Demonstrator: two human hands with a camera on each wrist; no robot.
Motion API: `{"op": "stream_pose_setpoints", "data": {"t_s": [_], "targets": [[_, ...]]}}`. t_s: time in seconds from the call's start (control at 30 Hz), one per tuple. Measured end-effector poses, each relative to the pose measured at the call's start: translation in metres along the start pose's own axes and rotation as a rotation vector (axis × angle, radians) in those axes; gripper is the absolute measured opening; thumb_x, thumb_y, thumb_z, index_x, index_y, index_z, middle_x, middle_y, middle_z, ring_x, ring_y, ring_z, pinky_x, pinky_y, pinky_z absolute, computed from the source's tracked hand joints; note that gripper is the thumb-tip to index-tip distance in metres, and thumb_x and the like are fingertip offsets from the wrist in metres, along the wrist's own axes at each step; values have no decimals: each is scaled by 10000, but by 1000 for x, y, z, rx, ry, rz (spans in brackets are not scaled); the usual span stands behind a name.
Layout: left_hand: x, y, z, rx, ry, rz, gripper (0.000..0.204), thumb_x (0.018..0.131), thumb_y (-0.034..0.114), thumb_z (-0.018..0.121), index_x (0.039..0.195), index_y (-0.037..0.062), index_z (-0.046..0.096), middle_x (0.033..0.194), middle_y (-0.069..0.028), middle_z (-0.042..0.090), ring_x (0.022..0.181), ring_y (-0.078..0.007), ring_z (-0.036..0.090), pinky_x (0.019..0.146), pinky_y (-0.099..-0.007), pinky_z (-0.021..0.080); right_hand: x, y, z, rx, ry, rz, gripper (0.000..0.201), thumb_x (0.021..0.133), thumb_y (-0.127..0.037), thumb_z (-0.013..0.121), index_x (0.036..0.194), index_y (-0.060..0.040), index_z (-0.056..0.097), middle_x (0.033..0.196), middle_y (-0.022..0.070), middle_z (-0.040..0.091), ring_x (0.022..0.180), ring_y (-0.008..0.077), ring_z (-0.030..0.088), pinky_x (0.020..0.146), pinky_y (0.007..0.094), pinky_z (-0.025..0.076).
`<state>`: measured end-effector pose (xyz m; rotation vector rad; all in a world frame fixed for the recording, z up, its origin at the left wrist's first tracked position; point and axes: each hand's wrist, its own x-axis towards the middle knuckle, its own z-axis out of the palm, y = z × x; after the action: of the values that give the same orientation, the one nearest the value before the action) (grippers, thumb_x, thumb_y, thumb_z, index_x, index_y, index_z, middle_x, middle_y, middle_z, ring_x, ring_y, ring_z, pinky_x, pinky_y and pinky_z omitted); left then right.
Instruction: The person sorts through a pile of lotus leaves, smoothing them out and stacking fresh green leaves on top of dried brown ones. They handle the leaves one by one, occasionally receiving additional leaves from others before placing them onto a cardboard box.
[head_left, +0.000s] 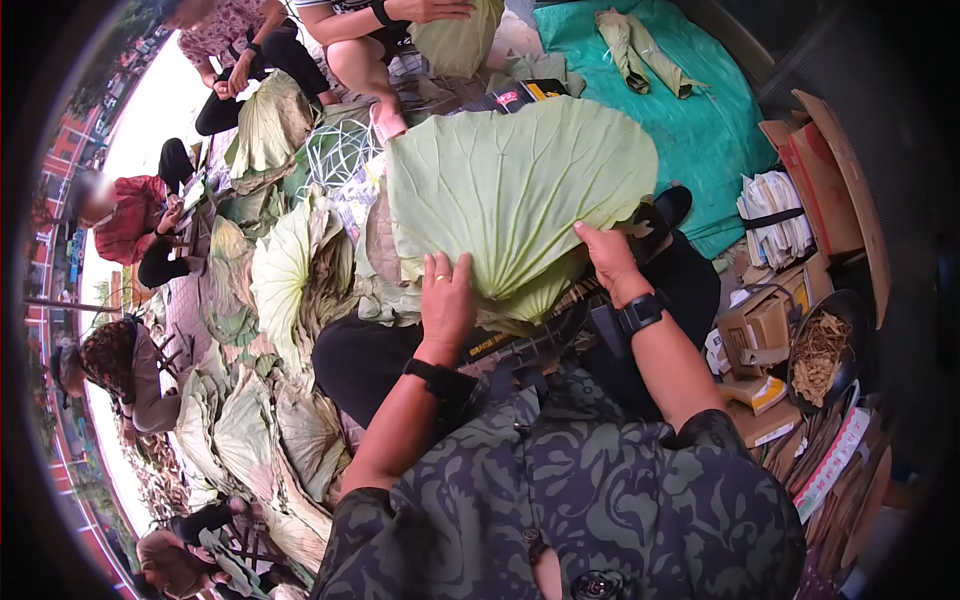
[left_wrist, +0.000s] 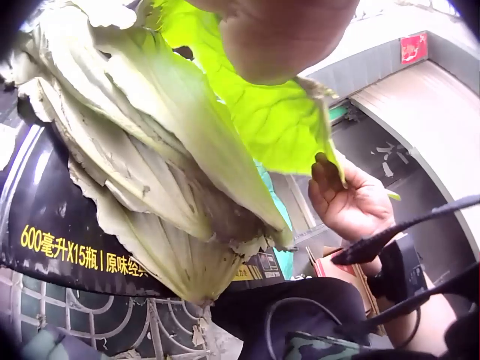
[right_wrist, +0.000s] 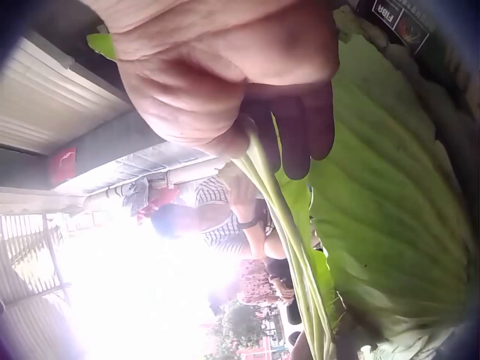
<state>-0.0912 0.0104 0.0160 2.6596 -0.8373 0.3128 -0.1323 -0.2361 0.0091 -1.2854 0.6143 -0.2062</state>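
A large pale-green lotus leaf (head_left: 525, 185) with radiating veins is spread above my lap. My left hand (head_left: 447, 305) rests straight fingers on its lower left part. At the leaf's right edge, my right hand (head_left: 612, 262) pinches the rim, thumb on top and the other fingers behind. The left wrist view shows this right hand (left_wrist: 352, 199) at the bright leaf's edge, beside a stack of folded, dry leaves (left_wrist: 142, 135) over a black carton (left_wrist: 82, 251). From the right wrist, the pinched leaf edge (right_wrist: 281, 217) is seen nearly side-on.
Piled leaves (head_left: 290, 270) cover the ground at left. A teal tarp (head_left: 705, 130) with rolled leaves (head_left: 635, 55) lies at the upper right. Cardboard boxes (head_left: 825, 185) and a dark pan (head_left: 830, 350) stand at right. Several people sit around, some handling leaves.
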Motion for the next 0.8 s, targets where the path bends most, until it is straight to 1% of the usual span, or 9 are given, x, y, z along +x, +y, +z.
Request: {"op": "stream_pose_setpoints", "data": {"t_s": [0.03,0.13,0.37,0.47,0.5,0.53,0.6,0.63,0.8], "targets": [[-2,0,4,-29,-183,-59,406,751,35,507,1157,47,510,1173,-294,468,1142,-466,405,960,-456,354,9,10,-4,44,23,239,291,813,-91,577,1088,-4,534,984,64,602,848,190,596,663,324,501],[-4,0,7,-66,-179,-41,406,767,62,505,1173,46,502,1163,-292,470,1139,-467,404,960,-452,353,9,22,-16,89,75,277,241,819,-93,558,1052,-34,550,928,60,611,752,192,613,544,321,502],[3,7,-3,-140,-72,58,401,748,103,565,1143,46,527,1203,-261,466,1146,-442,410,956,-452,356,16,23,-19,55,226,-75,207,819,-93,535,1016,-37,553,883,71,617,696,201,616,521,320,501],[3,7,8,-223,-172,36,421,730,83,607,1140,41,522,1203,-258,463,1153,-442,401,970,-449,352,14,11,-22,144,266,118,231,801,-55,526,1028,-17,548,850,68,612,673,194,619,485,297,494],[2,7,8,-230,-152,35,414,729,86,611,1131,38,526,1189,-255,476,1149,-436,409,961,-449,362,11,6,-23,109,278,187,332,783,-55,536,1107,5,498,929,123,599,789,248,614,624,354,505],[2,8,6,-232,-149,30,414,729,86,611,1131,38,526,1189,-255,476,1149,-436,409,961,-449,362,16,17,-28,104,274,187,332,783,-55,536,1107,5,498,929,123,599,789,248,614,624,354,505],[-1,10,1,-250,-121,36,410,728,89,614,1126,36,527,1165,-252,495,1137,-436,421,949,-451,373,27,48,-39,-518,575,-272,419,763,-80,557,1159,18,460,1075,202,532,990,321,539,829,408,438],[-3,12,1,-248,-122,29,410,728,89,614,1126,36,527,1165,-252,495,1137,-436,421,949,-451,373,-1,13,-20,-652,547,-391,494,738,-117,588,1189,19,439,1213,235,433,1152,359,403,972,436,310],[-9,16,5,-287,-76,49,369,735,103,601,1094,35,543,1125,-239,515,1102,-427,450,938,-442,381,-29,2,33,-1022,202,-734,510,749,-174,596,1215,-29,446,1257,183,427,1186,354,367,999,437,280]]}}
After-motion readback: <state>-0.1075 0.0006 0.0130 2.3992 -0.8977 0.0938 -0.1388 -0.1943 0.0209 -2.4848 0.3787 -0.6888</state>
